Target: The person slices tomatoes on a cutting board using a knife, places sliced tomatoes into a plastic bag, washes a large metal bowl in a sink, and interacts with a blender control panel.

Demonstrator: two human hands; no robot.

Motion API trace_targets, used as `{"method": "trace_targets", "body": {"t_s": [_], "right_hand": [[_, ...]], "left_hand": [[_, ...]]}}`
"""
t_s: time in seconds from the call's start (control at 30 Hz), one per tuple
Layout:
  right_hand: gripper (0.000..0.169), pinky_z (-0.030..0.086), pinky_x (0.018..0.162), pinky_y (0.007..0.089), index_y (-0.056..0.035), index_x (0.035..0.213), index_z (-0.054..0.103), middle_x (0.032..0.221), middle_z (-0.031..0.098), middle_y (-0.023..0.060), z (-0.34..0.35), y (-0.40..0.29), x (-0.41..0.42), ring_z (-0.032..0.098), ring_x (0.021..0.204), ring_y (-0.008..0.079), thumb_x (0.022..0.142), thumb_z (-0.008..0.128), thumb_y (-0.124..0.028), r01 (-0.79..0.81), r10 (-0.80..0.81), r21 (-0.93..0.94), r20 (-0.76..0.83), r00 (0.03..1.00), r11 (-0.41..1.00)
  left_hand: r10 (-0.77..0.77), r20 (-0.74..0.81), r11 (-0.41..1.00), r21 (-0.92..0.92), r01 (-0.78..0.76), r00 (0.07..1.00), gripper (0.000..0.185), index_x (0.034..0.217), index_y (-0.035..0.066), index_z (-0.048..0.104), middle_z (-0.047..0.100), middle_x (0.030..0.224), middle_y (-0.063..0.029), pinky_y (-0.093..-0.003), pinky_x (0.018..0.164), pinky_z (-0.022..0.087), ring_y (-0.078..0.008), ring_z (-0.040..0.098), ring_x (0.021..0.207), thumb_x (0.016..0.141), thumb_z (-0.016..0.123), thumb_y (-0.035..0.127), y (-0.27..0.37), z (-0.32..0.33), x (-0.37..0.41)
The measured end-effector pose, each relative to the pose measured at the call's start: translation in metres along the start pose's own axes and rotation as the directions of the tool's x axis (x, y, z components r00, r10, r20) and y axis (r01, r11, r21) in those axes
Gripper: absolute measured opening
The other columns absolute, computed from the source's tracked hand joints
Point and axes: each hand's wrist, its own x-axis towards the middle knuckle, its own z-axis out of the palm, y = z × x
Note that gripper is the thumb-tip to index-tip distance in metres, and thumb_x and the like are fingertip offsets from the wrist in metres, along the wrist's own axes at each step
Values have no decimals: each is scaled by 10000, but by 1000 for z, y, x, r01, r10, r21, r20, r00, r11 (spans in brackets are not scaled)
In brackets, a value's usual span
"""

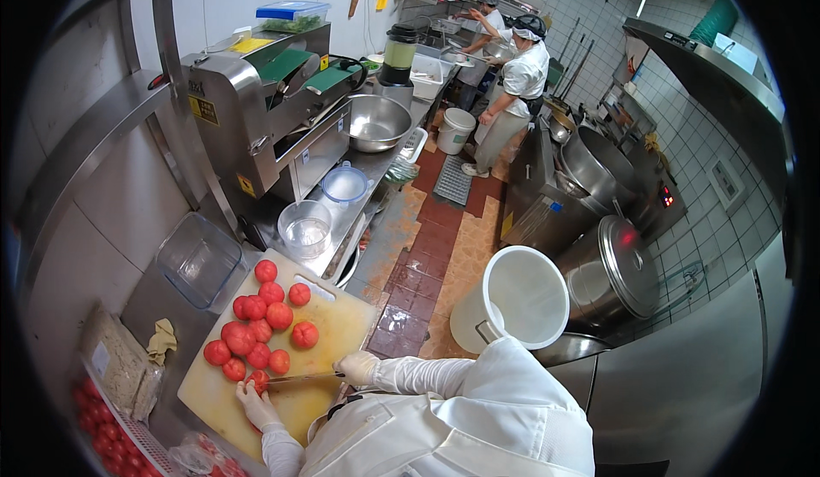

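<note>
My left hand (255,405), in a pale glove, holds a red tomato (259,379) against the yellowed white cutting board (343,323). Gripped in my gloved right hand (357,368) is the handle of a kitchen knife (306,378), its blade reaching left to that tomato. Whether the edge has gone into the flesh is too small to tell. Several more tomatoes (238,338), smooth and apparently peeled, lie grouped on the board beyond my left hand. Part of another red piece shows beside my left wrist, mostly hidden.
A clear plastic tub (200,260) stands left of the board, near a crumpled cloth (162,341). A perforated crate (138,435) holds red tomatoes at lower left. Beyond the board are a round clear container (305,228) and steel bowl (378,123). A white bucket (464,313) stands right; two co-workers (526,73) are farther back.
</note>
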Motion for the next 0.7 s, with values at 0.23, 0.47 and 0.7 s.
{"method": "trace_targets", "body": {"t_s": [0.23, 0.47, 0.7], "right_hand": [[241, 506, 735, 444, -87, 968, 628, 883, 666, 159, 2, 4, 4, 649, 841, 352, 813, 619, -271, 77, -76, -23, 29, 997, 997], [242, 510, 741, 439, -88, 982, 637, 880, 668, 156, 15, 5, 10, 651, 846, 352, 806, 619, -251, 76, -71, -67, 68, 995, 995], [225, 515, 730, 444, -87, 979, 642, 879, 669, 161, 12, 3, 10, 656, 848, 350, 800, 602, -217, 101, -93, -102, 84, 992, 990]], "left_hand": [[88, -5, 995, 39, -87, 996, 388, 1138, 53, 528, 438, 1288, -148, -398, 938, 466, -333, 521, 1141, 778, 662, -3, -13, -1, 3], [-93, -27, 991, -104, 90, 995, 492, 1146, 30, 441, 412, 1272, -174, -416, 944, 460, -367, 512, 1137, 723, 671, -70, -11, 4, 3], [-239, -32, 964, -125, 233, 971, 559, 1201, 33, 419, 436, 1248, -196, -417, 936, 460, -375, 521, 1121, 711, 645, -113, 5, -2, 12]]}}
